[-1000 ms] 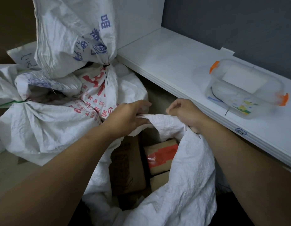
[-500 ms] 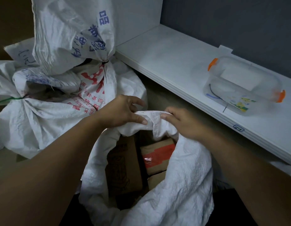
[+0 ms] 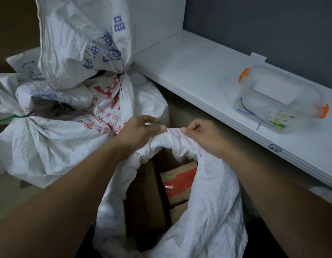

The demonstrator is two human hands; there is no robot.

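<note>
An open white woven sack [image 3: 213, 205] stands in front of me, its mouth facing up. Inside it lie brown cardboard boxes [image 3: 144, 200], one with red tape [image 3: 182, 180]. My left hand [image 3: 139, 131] grips the far rim of the sack, thumb laid over the bunched fabric. Just to its right, my right hand [image 3: 204, 135] pinches the same rim with curled fingers. The two hands are nearly touching at the top of the rolled edge.
Tied white sacks with red and blue print [image 3: 68, 118] are piled at the left. A white shelf [image 3: 198, 71] runs along the right, carrying a clear plastic container with orange clasps [image 3: 280, 101]. A grey wall rises behind it.
Both hands have drawn closer together on the sack's far rim, gathering and rolling the fabric. The right hand went from a flatter grip to a pinch.
</note>
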